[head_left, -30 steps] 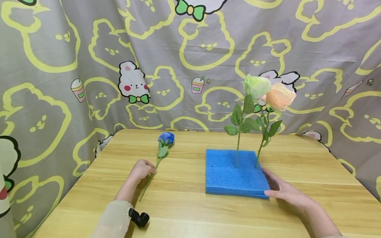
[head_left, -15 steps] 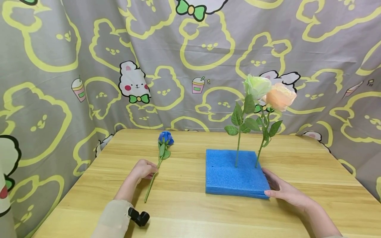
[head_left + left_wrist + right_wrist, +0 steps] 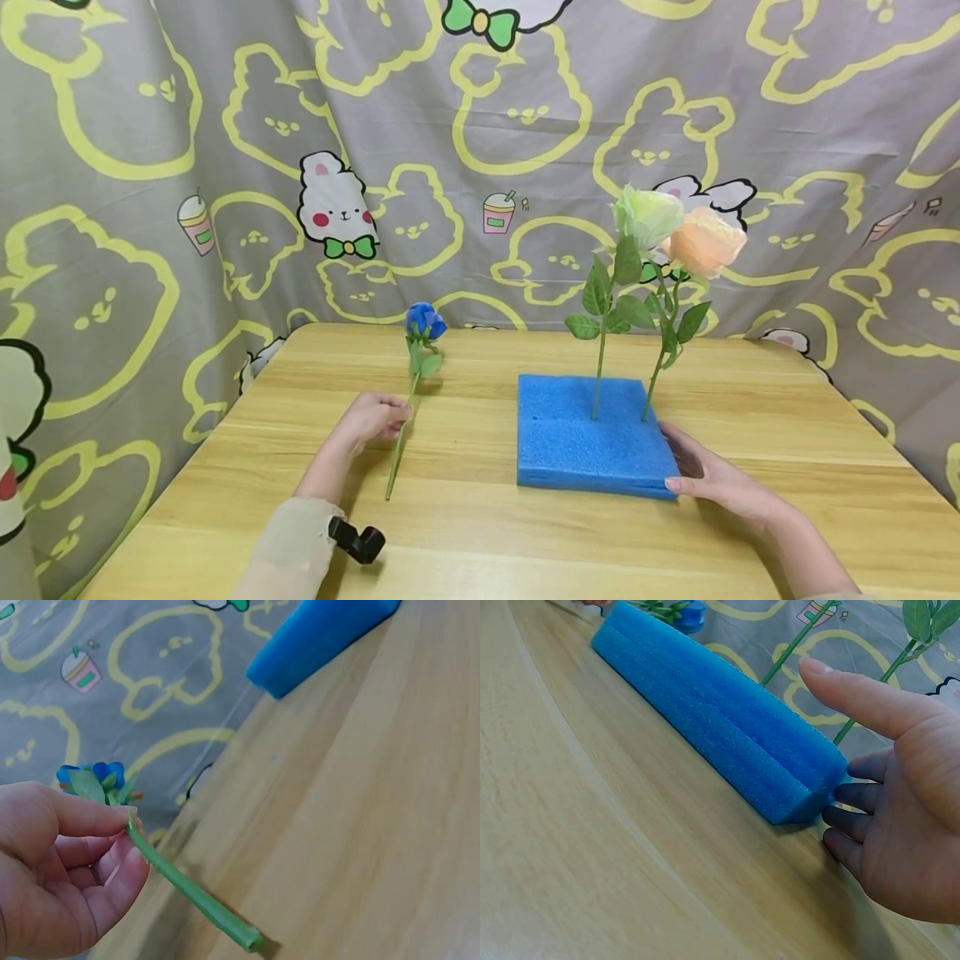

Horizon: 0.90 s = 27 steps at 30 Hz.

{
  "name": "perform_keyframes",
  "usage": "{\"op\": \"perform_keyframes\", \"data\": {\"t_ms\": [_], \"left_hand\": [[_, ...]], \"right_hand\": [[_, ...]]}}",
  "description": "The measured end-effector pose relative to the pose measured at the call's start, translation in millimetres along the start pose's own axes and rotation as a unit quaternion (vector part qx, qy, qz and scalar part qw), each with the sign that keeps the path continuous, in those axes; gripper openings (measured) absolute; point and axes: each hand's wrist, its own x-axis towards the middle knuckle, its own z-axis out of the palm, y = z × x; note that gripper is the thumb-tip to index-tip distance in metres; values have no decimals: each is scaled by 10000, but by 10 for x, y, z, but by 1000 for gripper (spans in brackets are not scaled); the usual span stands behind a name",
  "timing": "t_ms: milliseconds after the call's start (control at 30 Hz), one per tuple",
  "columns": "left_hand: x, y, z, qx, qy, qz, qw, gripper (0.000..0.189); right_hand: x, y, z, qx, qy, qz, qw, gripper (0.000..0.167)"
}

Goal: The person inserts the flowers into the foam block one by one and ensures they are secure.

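In the head view, my left hand (image 3: 375, 418) pinches the green stem of a blue rose (image 3: 426, 322) between thumb and fingers. The stem tilts, bloom raised toward the back and cut end toward me. Seen from the left wrist, the stem (image 3: 196, 894) slants out of the pinch over the tabletop. A blue foam block (image 3: 585, 450) lies on the right, with a pale green rose (image 3: 647, 218) and a peach rose (image 3: 705, 242) standing upright in it. My right hand (image 3: 723, 479) rests its loosely extended fingers against the block's right side, thumb by its front corner.
The wooden table (image 3: 457, 533) carries the foam block. Behind it hangs a grey curtain (image 3: 420, 108) with yellow cartoon outlines. A small black device (image 3: 358, 540) sits on the left sleeve (image 3: 288, 546).
My left hand has moved slightly right and away from me, lifting the blue rose and turning it more upright. The right hand and foam block stay put.
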Motion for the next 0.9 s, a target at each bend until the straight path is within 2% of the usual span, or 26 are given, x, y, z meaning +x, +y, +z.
{"op": "perform_keyframes", "data": {"t_ms": [500,900], "left_hand": [[55,302,250,-337,-184,653,9971,27],[84,551,490,-775,-219,946,9922,24]], "right_hand": [[6,-5,-13,-77,1,102,9999,76],[-8,-5,-5,-25,2,121,9999,75]]}}
